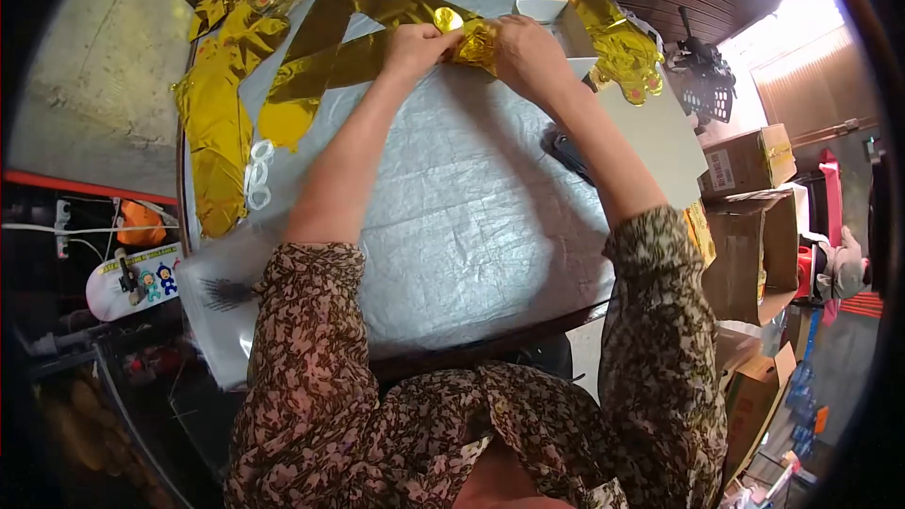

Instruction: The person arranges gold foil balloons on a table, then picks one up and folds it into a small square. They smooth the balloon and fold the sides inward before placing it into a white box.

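At the far side of the table, my left hand (415, 52) and my right hand (530, 55) are close together. Both are closed on a crumpled, shiny gold foil balloon (474, 45) that lies between them. The fingers partly hide it. More flat gold foil, a long strip-like piece (316, 47), stretches out beyond and left of my left hand. Just right of my right hand stands a small white open box (577, 33). Another flat gold foil balloon (627, 52) lies beyond that box.
A pile of flat gold foil balloons (215, 123) lines the table's left edge, beside several white rings (257, 174). Silvery sheeting (452, 217) covers the table. A dark object (566, 149) lies near my right forearm. Cardboard boxes (749, 250) stand to the right.
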The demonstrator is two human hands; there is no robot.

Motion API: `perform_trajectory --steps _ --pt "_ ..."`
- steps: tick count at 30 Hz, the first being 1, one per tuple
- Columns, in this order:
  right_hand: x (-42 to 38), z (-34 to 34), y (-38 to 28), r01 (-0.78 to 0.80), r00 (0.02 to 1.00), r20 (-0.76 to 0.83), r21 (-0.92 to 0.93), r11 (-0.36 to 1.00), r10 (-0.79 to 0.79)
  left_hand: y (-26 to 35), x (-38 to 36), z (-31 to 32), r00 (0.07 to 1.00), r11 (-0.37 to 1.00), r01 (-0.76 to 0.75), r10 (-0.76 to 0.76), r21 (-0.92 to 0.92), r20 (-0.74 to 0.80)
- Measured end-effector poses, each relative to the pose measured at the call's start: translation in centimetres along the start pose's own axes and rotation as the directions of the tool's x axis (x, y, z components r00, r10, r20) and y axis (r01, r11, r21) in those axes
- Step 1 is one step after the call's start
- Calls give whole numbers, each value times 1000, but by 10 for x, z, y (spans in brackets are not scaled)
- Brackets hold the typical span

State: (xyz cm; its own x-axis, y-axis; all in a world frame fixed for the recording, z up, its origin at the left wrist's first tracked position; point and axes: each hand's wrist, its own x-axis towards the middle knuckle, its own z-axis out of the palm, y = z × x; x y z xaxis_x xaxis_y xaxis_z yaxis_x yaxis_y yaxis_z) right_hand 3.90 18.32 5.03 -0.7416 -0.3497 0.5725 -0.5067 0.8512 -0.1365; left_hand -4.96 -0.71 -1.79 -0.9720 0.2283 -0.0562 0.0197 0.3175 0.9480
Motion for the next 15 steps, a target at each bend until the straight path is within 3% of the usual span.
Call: perform_trajectory --steps 1,2,3,5,7,9,10,12,14,15 --pt "7 8 3 -52 975 211 -74 996 67 2 -3 1 1000 1000 3 -3 -2 -3" --pt "10 15 4 -86 902 406 -160 983 145 4 -5 4 998 961 6 -23 -275 -57" --pt "11 20 1 -82 902 408 -159 984 141 7 -6 4 993 850 -8 -57 -527 -106" --pt "13 31 -3 15 893 443 -196 980 75 17 2 -13 993 906 -51 3 -420 -115" --pt "26 47 -5 8 871 484 -175 985 79 44 1 -29 991 933 -89 49 -348 -124" --pt "31 87 6 68 981 182 -9 998 -65 70 -6 -44 993 929 -119 106 -352 -55" --pt "36 103 7 55 980 194 -25 998 -49 78 -4 -58 994 939 -82 103 -334 46" --pt "32 119 2 27 973 230 -38 999 -18 59 32 -84 978 908 -208 197 -362 -69" --pt "32 123 -6 2 964 265 -52 999 12 86 20 -114 951 882 -292 225 -370 -213" --pt "29 121 -6 -18 933 358 -62 998 39 93 19 -134 931 863 -339 251 -375 -265"
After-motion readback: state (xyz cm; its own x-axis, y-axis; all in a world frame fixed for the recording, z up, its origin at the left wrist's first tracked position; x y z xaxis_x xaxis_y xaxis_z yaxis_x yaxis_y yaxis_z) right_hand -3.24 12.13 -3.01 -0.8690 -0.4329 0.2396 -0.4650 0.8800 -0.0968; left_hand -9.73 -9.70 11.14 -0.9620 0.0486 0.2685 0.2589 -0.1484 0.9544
